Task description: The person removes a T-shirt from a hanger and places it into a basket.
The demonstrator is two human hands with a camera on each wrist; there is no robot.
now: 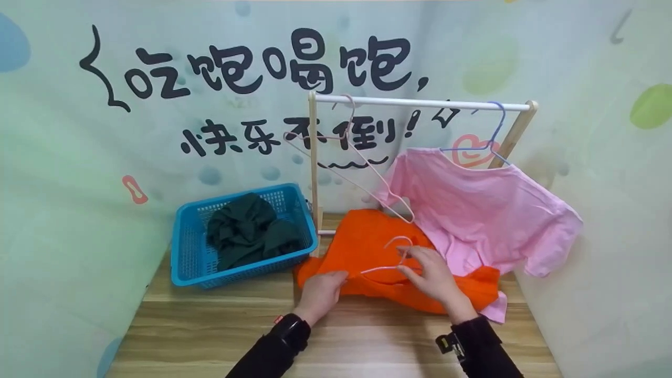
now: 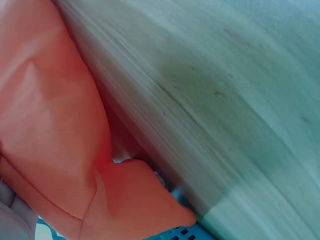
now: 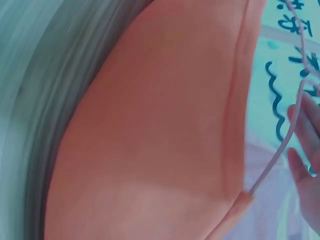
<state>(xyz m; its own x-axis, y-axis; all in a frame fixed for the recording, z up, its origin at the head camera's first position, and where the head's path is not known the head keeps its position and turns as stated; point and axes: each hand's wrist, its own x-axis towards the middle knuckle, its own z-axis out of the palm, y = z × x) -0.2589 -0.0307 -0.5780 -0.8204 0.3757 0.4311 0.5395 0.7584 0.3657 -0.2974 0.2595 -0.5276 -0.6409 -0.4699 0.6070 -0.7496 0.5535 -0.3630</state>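
Note:
An orange shirt (image 1: 362, 241) lies bunched across the table below the clothes rack. My left hand (image 1: 321, 294) pinches the shirt's edge near its neckline; in the left wrist view part of that hand (image 2: 15, 215) shows at the lower left, by the orange cloth (image 2: 55, 125). A pink hanger (image 1: 379, 269) sits at the neckline, its hook sticking up and one shoulder inside the cloth. At the hanger's neck is my right hand (image 1: 434, 275), fingers extended, thumb spread apart. From the right wrist, the hanger's arm (image 3: 272, 167) runs into the collar beside the fingers (image 3: 305, 122).
A rack with a white rod (image 1: 420, 102) stands behind. On it hang a bare pink hanger (image 1: 386, 181) and a pink shirt (image 1: 472, 199) on a blue hanger (image 1: 496, 128). At left, a blue basket (image 1: 181, 252) holds dark green cloth (image 1: 244, 231). Wood-grain table (image 1: 367, 336) lies in front.

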